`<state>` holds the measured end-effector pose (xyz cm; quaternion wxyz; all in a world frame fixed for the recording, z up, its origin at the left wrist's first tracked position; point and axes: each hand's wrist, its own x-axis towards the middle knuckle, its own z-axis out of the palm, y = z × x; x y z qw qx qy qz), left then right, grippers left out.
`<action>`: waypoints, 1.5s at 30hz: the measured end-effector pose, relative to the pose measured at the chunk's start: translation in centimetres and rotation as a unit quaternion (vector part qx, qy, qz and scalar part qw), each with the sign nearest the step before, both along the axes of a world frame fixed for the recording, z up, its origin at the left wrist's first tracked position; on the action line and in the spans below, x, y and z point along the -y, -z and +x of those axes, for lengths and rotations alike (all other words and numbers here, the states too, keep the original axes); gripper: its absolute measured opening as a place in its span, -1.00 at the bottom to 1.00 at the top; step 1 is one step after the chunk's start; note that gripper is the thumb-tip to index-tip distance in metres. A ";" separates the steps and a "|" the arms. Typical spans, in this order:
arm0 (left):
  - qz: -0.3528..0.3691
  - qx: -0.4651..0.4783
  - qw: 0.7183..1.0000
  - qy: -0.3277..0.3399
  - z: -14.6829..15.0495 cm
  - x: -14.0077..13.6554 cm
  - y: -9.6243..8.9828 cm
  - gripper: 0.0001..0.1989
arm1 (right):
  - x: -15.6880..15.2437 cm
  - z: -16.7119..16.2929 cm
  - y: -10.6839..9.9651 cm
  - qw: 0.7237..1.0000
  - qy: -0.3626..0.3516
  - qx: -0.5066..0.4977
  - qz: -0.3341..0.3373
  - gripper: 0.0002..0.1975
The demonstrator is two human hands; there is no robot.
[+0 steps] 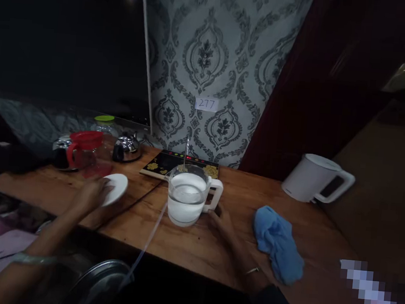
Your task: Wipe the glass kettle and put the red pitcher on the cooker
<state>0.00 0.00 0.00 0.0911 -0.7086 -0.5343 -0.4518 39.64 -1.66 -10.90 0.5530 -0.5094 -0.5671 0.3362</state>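
My left hand (pixel 94 194) pinches a white round lid (pixel 116 189) at its left edge and holds it tilted above the left part of the wooden table. In front of me stands a clear glass jug (pixel 186 202) partly filled with water, upright on the tabletop. Its white handle (pixel 215 195) points right. At the handle's lower end is my right hand (pixel 219 220), thumb and fingers apart, fingertips touching or very near it. A clear thin tube (pixel 153 233) rises from below the table edge toward the jug; its course behind the glass is unclear.
Behind the jug lies a black induction cooktop (pixel 166 162). Leftward stand a red-lidded jug (pixel 90 154), a shiny metal kettle (pixel 127 148) and a green-lidded jar (pixel 104 123). A blue cloth (pixel 277 243) and white kettle (pixel 310 178) are right. Below the front edge sits a metal pot (pixel 88 274).
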 end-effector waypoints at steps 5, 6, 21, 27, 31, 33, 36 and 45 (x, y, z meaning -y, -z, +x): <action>-0.038 -0.113 0.990 0.068 0.9 1.2 -3.7 -0.66 | 0.7 0.6 0.1 0.999 -0.007 -0.051 0.007 -0.52; -0.033 -0.121 0.988 0.089 1.9 1.7 -4.7 -0.67 | 1.0 0.7 0.3 0.998 -0.001 -0.059 0.008 -0.51; -0.132 -0.306 0.929 0.160 17.7 -2.1 -10.4 -0.75 | 2.9 2.3 2.2 0.995 0.078 -0.068 -0.004 -0.57; -0.149 -0.352 0.914 0.137 19.3 -3.2 -9.8 -0.76 | 2.9 2.3 2.2 0.995 0.071 -0.076 -0.005 -0.64; -0.171 -0.366 0.908 0.115 19.7 -3.3 -9.7 -0.75 | 2.9 2.3 2.3 0.996 0.052 -0.076 -0.009 -0.65; -0.178 -0.367 0.906 0.111 19.8 -3.3 -9.7 -0.73 | 3.0 2.3 2.3 0.996 0.049 -0.074 -0.006 -0.65; -0.187 -0.372 0.902 0.113 19.9 -3.5 -9.6 -0.73 | 3.0 2.3 2.3 0.996 0.054 -0.065 0.003 -0.66; -0.172 -0.379 0.897 0.147 19.7 -4.1 -9.0 -0.77 | 3.0 2.2 2.2 0.997 0.053 -0.059 -0.006 -0.66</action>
